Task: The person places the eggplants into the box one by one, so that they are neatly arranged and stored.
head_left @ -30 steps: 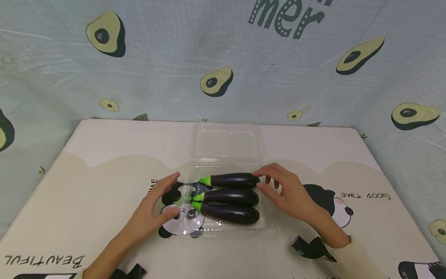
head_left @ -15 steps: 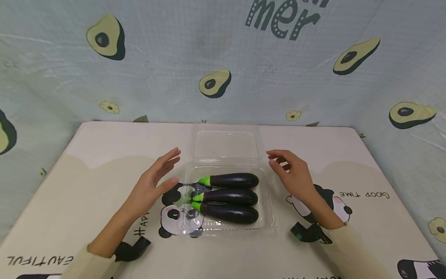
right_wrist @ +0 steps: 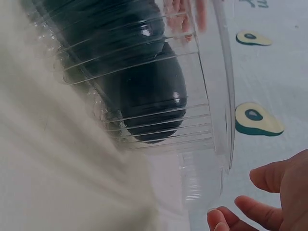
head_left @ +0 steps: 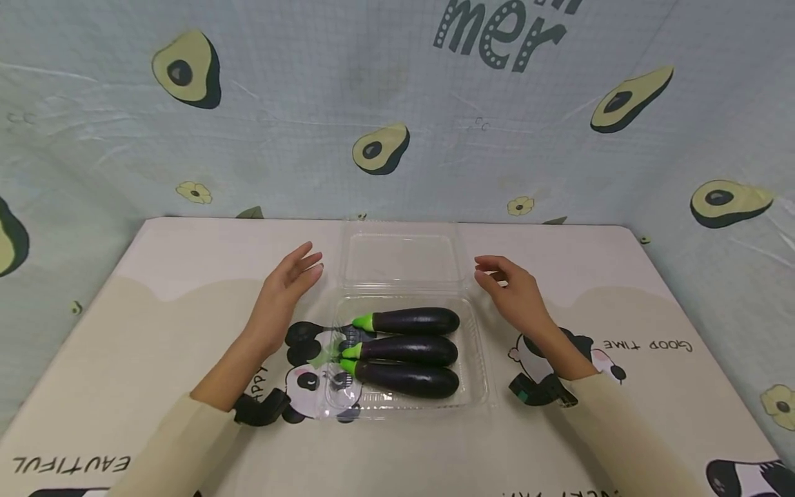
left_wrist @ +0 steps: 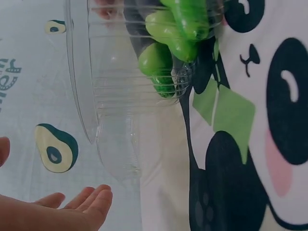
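Three dark purple eggplants with green stems lie side by side in the base of a clear plastic clamshell container [head_left: 472, 393]; the nearest eggplant [head_left: 404, 379] and the farthest eggplant [head_left: 419, 321] flank the middle one [head_left: 413, 350]. Its clear lid [head_left: 400, 257] is folded back, away from the person. My left hand [head_left: 282, 297] hovers left of the lid, fingers extended, holding nothing. To the right of the lid is my right hand [head_left: 512, 293], its fingers loosely bent and nothing in them. Green stem ends [left_wrist: 161, 62] show through the container wall in the left wrist view.
A table covered with a panda-print cloth [head_left: 186, 331] bears the container. Behind it hangs a pale blue curtain [head_left: 279, 124] printed with avocados. Dark wrist-worn devices sit at the left wrist [head_left: 261, 408] and right wrist [head_left: 540, 391].
The right hand has left the far eggplant's end and moved back beside the lid. The left hand has moved forward, from beside the stems to the lid's left. The eggplants stay put.
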A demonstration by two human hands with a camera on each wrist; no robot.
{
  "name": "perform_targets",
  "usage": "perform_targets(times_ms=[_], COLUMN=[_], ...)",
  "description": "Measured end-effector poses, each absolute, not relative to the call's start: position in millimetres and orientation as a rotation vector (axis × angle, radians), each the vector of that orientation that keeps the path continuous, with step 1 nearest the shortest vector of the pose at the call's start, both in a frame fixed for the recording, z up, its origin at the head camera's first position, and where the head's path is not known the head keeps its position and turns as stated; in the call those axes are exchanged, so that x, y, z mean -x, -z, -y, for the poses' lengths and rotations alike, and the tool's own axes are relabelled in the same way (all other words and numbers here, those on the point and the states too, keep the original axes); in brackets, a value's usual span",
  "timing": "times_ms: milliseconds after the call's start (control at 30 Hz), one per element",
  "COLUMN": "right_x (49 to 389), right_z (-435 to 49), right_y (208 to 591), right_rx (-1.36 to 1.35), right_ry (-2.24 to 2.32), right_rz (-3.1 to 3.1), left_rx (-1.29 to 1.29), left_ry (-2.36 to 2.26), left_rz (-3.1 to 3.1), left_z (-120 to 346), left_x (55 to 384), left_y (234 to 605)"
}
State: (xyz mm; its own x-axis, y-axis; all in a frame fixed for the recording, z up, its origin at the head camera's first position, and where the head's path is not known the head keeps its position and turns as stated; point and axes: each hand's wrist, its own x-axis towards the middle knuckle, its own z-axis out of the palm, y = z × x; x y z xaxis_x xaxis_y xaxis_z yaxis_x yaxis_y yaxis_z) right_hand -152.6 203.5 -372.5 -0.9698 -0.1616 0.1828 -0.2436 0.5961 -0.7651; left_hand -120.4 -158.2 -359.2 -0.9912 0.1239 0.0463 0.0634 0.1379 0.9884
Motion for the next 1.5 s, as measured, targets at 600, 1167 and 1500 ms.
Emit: perform_targets(times_ms=[600, 1167, 1500], right_x=[154.7, 150.3, 145.0], right_z=[-195.4, -197.0, -198.7], right_y=[376.5, 371.1, 364.7], right_rx=[-0.237, -0.182, -0.238], right_ry=[-1.503, -1.815, -2.016], right_rz=[2.683, 2.566, 2.408], left_rx=[-0.164, -0.161, -0.171], left_ry=[-2.147, -2.386, -2.452], left_rz=[-2.043, -1.755, -1.765], left_z=[145.1, 143.5, 143.7], left_x=[131.4, 131.7, 130.1], left_y=[361.6, 356.9, 355.3])
